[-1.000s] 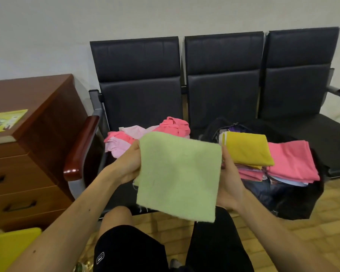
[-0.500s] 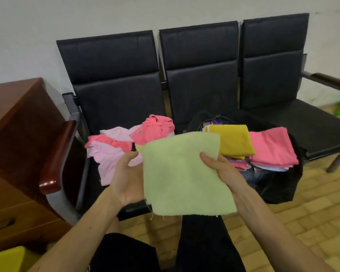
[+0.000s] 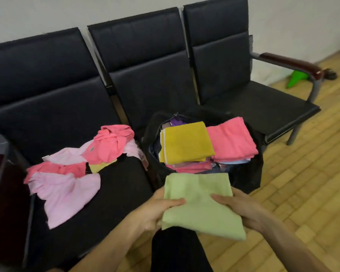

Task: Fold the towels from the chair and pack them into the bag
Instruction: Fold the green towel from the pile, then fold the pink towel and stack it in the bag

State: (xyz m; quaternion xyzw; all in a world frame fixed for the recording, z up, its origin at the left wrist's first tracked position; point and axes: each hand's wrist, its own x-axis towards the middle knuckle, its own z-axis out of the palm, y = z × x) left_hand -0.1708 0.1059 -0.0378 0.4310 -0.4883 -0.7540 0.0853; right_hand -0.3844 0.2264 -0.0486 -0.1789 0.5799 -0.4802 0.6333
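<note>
A folded light green towel [image 3: 200,201] lies across my knee, held at both sides. My left hand [image 3: 157,209] grips its left edge with the thumb on top. My right hand [image 3: 241,207] grips the right edge the same way. Just beyond the towel stands an open black bag [image 3: 249,173] on the middle seat's front, stacked with folded towels: a yellow one [image 3: 186,144] and a pink one [image 3: 232,140] on top. Loose pink towels [image 3: 67,185] and a hot pink one [image 3: 110,144] lie in a heap on the left seat.
Three joined black chairs [image 3: 145,65] stand against a pale wall. A wooden armrest [image 3: 290,63] ends the row at right, with a green object [image 3: 296,77] on the floor behind it. Wood-block flooring [image 3: 302,183] spreads to the right. My dark trouser leg [image 3: 177,252] is below the towel.
The green towel has come down from chest height onto my knee and looks folded smaller. My view has swung right and down; the wooden cabinet at left has left the picture.
</note>
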